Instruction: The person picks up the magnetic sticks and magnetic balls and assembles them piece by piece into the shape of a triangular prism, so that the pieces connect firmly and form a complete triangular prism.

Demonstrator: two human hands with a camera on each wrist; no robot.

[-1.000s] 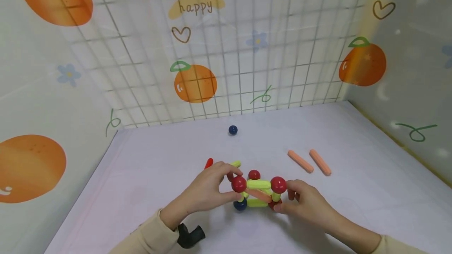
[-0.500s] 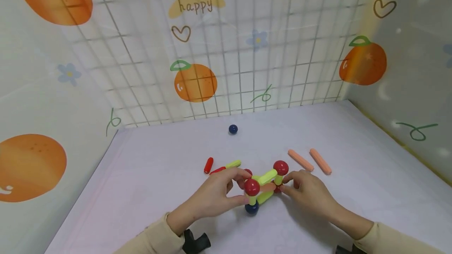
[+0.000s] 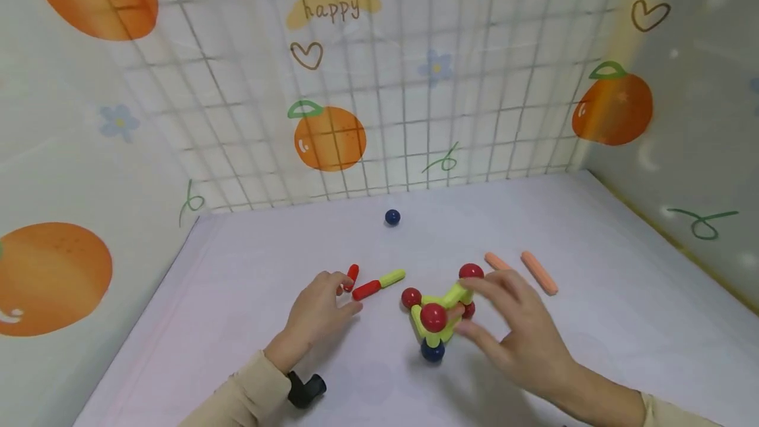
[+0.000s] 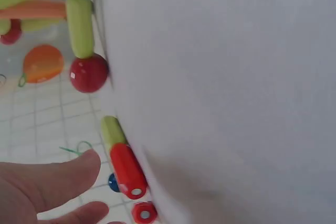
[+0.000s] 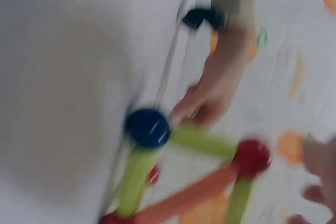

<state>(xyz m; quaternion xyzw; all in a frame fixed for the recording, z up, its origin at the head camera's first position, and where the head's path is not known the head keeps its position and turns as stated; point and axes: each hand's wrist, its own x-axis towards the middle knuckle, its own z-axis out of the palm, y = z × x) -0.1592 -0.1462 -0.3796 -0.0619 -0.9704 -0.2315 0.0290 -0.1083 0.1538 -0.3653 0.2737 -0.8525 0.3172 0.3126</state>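
We see the toy frame (image 3: pixel 435 317) of balls and sticks standing on the table (image 3: pixel 249 269). At its right side we find the right hand (image 3: pixel 528 331), thumb and fingers spread, gripping nothing. Left of the frame, we see the left hand (image 3: pixel 317 308) loosely curved, thumb apart, holding nothing, beside a red stick (image 3: pixel 353 273); we cannot tell whether they touch. Behind the frame we spot a blue ball (image 3: pixel 393 217).

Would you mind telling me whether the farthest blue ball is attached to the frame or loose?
Loose: the farthest blue ball sits alone on the table, well apart from the frame.
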